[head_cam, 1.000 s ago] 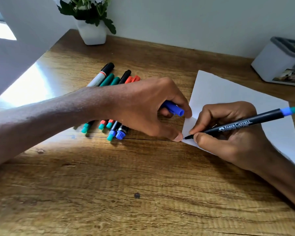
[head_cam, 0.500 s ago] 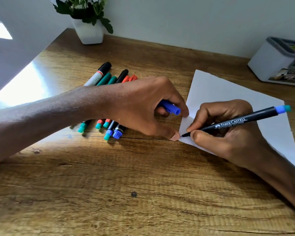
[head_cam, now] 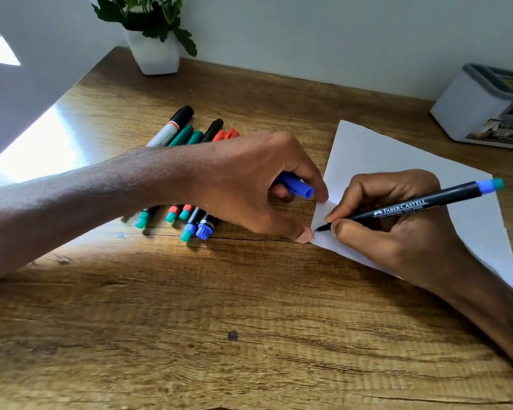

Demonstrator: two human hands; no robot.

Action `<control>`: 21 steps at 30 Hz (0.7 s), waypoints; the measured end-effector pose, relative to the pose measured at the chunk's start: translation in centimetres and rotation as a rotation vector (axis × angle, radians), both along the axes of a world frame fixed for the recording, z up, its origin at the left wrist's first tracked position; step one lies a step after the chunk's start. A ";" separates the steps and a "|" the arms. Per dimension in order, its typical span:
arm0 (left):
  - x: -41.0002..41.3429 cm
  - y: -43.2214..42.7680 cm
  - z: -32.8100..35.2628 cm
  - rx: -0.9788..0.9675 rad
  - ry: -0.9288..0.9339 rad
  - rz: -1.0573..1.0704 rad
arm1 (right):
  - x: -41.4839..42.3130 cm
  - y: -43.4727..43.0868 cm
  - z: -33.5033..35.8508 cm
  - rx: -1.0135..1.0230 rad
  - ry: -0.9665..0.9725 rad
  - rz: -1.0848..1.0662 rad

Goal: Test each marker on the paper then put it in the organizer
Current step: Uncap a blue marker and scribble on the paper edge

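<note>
My right hand (head_cam: 397, 229) grips a black marker (head_cam: 412, 209) with a blue and teal end, its tip touching the near left corner of the white paper (head_cam: 397, 155). A small ink squiggle shows at that corner. My left hand (head_cam: 249, 184) holds the blue cap (head_cam: 296, 184) in its fingers while its thumb and forefinger press down the paper's corner. Behind my left forearm lies a row of several markers (head_cam: 190, 134) with black, teal and red caps. The white organizer (head_cam: 474, 110) with a grey rim stands at the far right.
The wooden table (head_cam: 219, 321) stretches toward me. A white pot with a green plant (head_cam: 154, 51) stands at the back against the wall. Bright sunlight falls on the table's left edge.
The marker tip has stayed at the paper's corner with small strokes, leaving a squiggle. Both hands keep their places; the view has shifted slightly.
</note>
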State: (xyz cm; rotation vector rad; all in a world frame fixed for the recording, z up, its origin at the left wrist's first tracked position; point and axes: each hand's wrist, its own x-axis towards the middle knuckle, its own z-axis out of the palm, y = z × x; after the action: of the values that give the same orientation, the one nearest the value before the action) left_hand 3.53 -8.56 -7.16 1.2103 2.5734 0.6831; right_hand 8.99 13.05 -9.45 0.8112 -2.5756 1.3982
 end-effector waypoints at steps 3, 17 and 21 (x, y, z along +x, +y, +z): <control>0.0 0.0 0.1 -0.009 -0.002 0.006 | 0.0 0.0 0.0 0.001 0.008 -0.007; -0.1 0.0 0.0 -0.008 0.000 -0.003 | -0.1 -0.1 -0.2 -0.044 -0.007 -0.030; -0.2 0.0 -0.1 -0.011 0.001 -0.006 | -0.1 -0.1 -0.2 -0.074 -0.034 -0.035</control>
State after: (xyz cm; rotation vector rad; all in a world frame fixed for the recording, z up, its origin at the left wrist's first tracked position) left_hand 3.37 -8.58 -7.26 1.2145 2.5698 0.6670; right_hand 8.87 12.97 -9.65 0.7349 -2.5329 1.5001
